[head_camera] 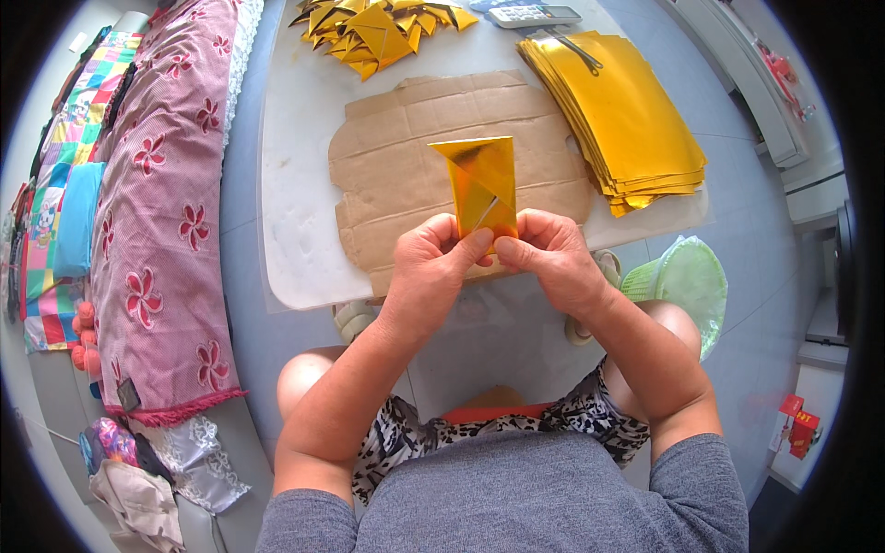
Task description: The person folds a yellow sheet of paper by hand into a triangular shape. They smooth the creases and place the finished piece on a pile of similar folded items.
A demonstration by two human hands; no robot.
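Note:
A folded sheet of gold foil paper [484, 176] is held up over the near part of a flattened brown cardboard piece [415, 152]. My left hand [442, 256] pinches its lower left corner, thumb in front. My right hand [553, 252] grips the lower right corner with thumb and fingers. Diagonal fold edges cross the front of the paper. A stack of flat gold foil sheets [622, 117] lies on the right of the white table [297, 242], with a dark metal tool [581, 54], perhaps tweezers, on it. Folded gold foil pieces [380, 38] are heaped at the far left.
A white remote control [536, 15] lies at the table's far edge. Below the table's right side stands a green basket [643, 280] with a plastic liner. To the left, a pink flowered cloth [166, 207] covers a long seat. My knees are beneath my forearms.

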